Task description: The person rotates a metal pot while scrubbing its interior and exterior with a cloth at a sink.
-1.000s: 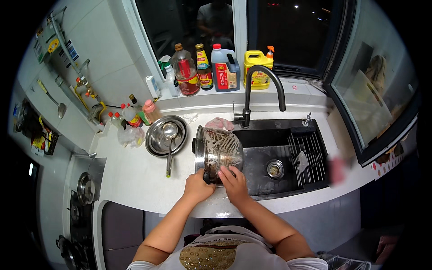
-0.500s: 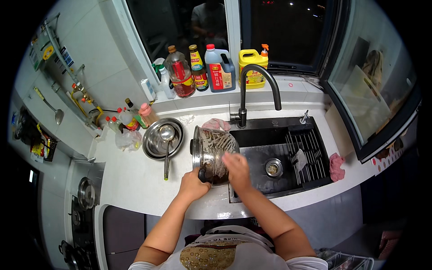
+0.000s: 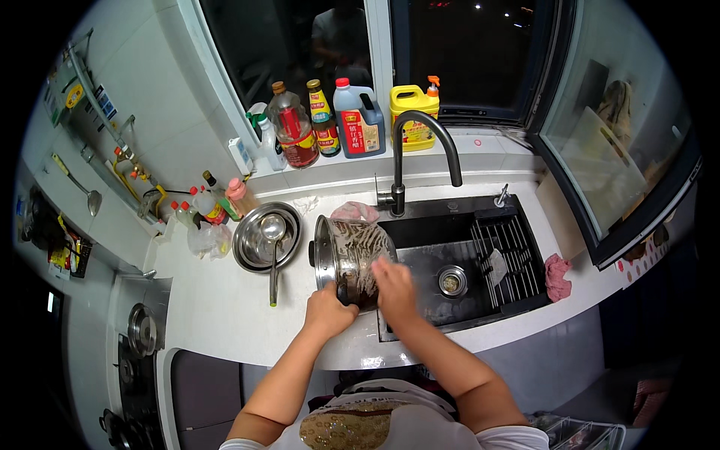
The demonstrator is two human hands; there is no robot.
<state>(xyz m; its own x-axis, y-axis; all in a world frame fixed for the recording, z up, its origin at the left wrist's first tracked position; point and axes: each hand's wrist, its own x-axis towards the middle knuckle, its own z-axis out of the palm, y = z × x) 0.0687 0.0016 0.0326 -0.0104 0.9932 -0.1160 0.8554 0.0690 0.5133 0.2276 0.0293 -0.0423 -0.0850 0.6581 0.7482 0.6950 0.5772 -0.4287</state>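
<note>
A steel cooking pot (image 3: 349,251) lies on its side across the counter and the sink's left edge, its outside streaked with brown grime and pale suds. My left hand (image 3: 328,311) is closed around the pot's black side handle. My right hand (image 3: 396,292) presses against the pot's outer surface on the sink side, fingers bent together. Whatever those fingers hold is hidden. Left of the pot, a ladle (image 3: 273,244) rests in a steel basin (image 3: 251,238), its handle hanging over the rim.
A black sink (image 3: 420,289) with a drying rack (image 3: 514,262) and a dark faucet (image 3: 416,120) lies to the right. Pink cloths (image 3: 556,277) sit beside it. Several bottles (image 3: 360,124) line the sill. An open window pane (image 3: 607,135) juts in at the right.
My right hand has shifted slightly down along the pot's side. The left hand keeps its grip on the handle. The whole view has shifted a little.
</note>
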